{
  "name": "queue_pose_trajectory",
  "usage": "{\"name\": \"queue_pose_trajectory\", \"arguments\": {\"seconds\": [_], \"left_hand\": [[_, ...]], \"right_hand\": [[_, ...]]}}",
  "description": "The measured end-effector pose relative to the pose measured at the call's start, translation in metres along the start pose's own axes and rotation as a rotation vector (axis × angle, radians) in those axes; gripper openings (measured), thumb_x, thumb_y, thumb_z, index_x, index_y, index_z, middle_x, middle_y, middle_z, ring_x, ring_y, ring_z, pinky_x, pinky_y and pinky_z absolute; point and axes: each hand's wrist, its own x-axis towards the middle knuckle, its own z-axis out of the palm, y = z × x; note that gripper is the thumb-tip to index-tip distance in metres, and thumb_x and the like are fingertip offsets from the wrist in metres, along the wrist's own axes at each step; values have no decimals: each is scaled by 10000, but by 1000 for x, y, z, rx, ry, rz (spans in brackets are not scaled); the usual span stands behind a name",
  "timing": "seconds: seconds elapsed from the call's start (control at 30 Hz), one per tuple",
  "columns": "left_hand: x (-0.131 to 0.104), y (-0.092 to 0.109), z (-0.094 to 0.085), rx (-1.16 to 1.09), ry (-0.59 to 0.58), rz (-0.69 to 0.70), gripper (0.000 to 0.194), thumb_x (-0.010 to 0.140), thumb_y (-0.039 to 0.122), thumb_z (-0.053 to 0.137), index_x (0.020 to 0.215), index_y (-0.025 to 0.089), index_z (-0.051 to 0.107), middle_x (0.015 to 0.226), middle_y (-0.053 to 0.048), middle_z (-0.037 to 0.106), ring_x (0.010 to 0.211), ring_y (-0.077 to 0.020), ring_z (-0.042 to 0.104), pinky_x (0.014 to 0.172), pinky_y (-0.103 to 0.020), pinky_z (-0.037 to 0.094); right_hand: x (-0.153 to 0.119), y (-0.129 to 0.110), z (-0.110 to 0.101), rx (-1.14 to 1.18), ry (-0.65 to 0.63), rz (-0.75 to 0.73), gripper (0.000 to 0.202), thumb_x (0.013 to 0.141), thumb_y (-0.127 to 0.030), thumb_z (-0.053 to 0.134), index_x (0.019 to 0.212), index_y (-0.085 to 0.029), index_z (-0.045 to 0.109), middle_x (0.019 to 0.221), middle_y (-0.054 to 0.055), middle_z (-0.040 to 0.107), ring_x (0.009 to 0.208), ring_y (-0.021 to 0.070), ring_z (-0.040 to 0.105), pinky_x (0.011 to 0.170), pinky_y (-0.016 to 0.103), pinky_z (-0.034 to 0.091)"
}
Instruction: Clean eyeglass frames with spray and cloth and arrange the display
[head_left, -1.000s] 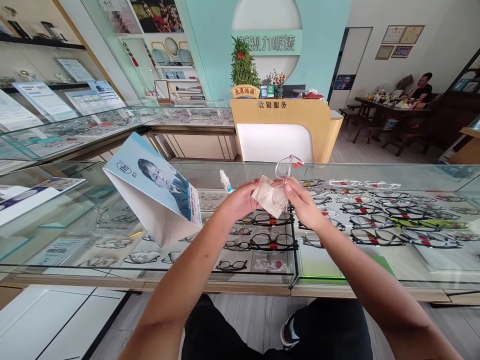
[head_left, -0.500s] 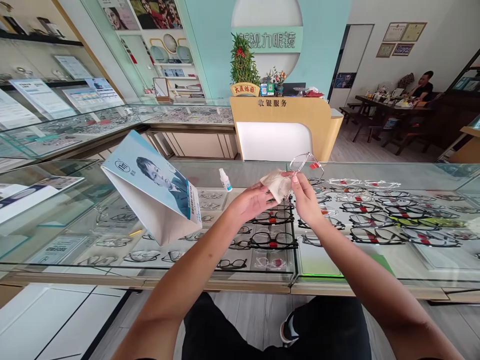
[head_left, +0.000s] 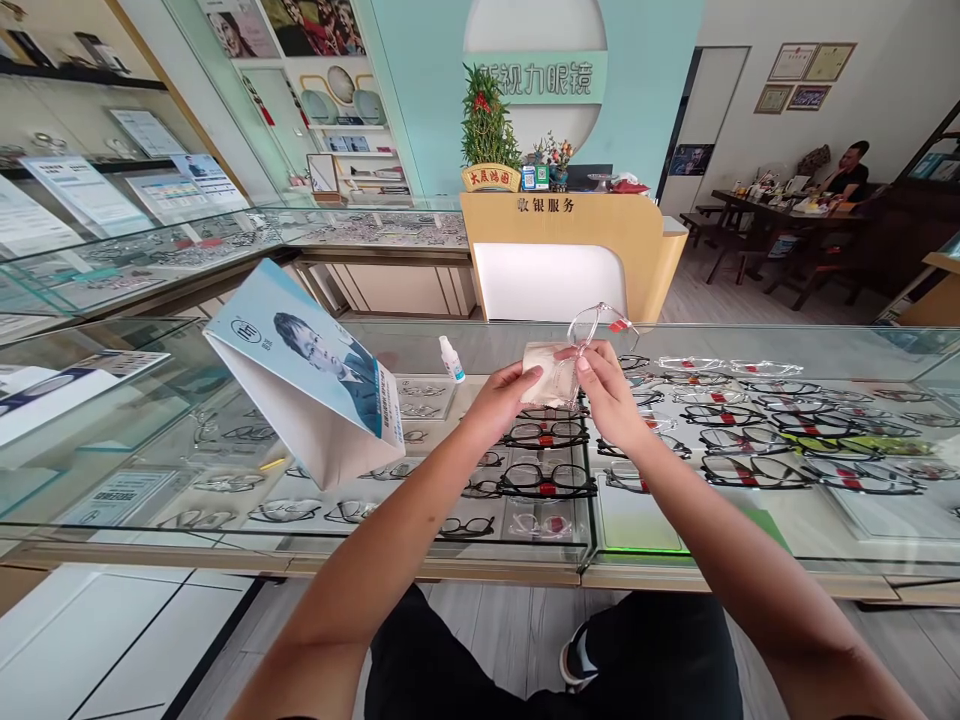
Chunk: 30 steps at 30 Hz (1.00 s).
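Observation:
Clear-framed glasses [head_left: 595, 322] with a red tag on one lens are pinched in my right hand [head_left: 609, 398], above the glass display counter. A cream cloth [head_left: 543, 371] lies against their lower lens. My left hand [head_left: 496, 403] grips the cloth's left edge between thumb and fingers. Part of the lower lens is hidden by the cloth and my fingers. Left of my hands, a small white spray bottle [head_left: 451, 359] stands upright on the counter. Rows of glasses [head_left: 546, 481] show under the glass below my hands.
A blue folded advertising stand [head_left: 322, 375] rests on the counter at left. More frames [head_left: 742, 440] fill the case at right. Beyond are a wooden cashier desk [head_left: 652, 250] with a plant [head_left: 487, 125], and a person [head_left: 847, 178] seated at a dark table.
My left fingers, spread out before, have closed on the cloth, which now looks flatter and wider. The glasses and my right hand have shifted slightly left.

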Motion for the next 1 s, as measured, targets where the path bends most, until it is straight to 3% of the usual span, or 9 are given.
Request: {"name": "queue_pose_trajectory", "arguments": {"seconds": [0.07, 0.27, 0.47, 0.6, 0.77, 0.87, 1.0], "left_hand": [[-1, 3, -2, 102, 13, 34, 612, 703, 567, 1057, 1142, 188, 862, 1065, -61, 847, 938, -233, 747, 863, -362, 565], [-3, 9, -2, 167, 8, 78, 531, 722, 600, 1033, 843, 202, 704, 799, 23, 675, 743, -145, 600, 715, -289, 449], [-7, 10, 2, 78, -107, 16, 525, 763, 614, 1025, 901, 196, 740, 941, -46, 785, 779, -180, 669, 718, -337, 535], [-6, 10, 1, 31, -129, -2, 544, 732, 584, 1055, 807, 199, 678, 1013, -53, 817, 768, -180, 698, 660, -324, 561], [-1, 11, -2, -124, -108, -17, 412, 811, 516, 985, 826, 184, 740, 823, -28, 733, 759, -186, 682, 687, -313, 563], [0, 10, -3, -152, -120, -23, 327, 802, 415, 986, 872, 175, 776, 842, -31, 734, 787, -189, 684, 741, -324, 559], [-1, 6, -3, -96, -179, 24, 426, 774, 457, 1058, 876, 185, 746, 780, 3, 684, 697, -148, 622, 685, -305, 487]], "right_hand": [[1, 0, -2, -24, -31, -16, 670, 1143, -817, 434, 1255, -324, 875, 1359, 127, 650, 1455, 336, 580, 1325, 574, 435], [1, 0, -6, -38, -91, 5, 691, 1137, -835, 412, 1252, -343, 883, 1526, 121, 620, 1591, 354, 499, 1381, 595, 371], [1, 1, -3, -1, -147, 6, 715, 1130, -850, 411, 1263, -328, 880, 1494, 129, 651, 1587, 340, 516, 1382, 572, 372], [-1, 4, 1, -2, -142, -6, 707, 1127, -852, 424, 1274, -330, 877, 1489, 131, 666, 1551, 332, 547, 1374, 570, 382], [-1, 6, 2, 24, -105, 19, 678, 1132, -833, 443, 1273, -338, 884, 1445, 133, 664, 1544, 328, 563, 1368, 570, 398], [-1, 5, 2, 41, -94, 31, 703, 1129, -845, 430, 1310, -333, 877, 1449, 134, 669, 1550, 322, 555, 1372, 554, 403], [-2, 4, 6, 77, -104, 48, 730, 1127, -850, 430, 1365, -315, 865, 1424, 136, 680, 1496, 316, 587, 1356, 543, 429]]}}
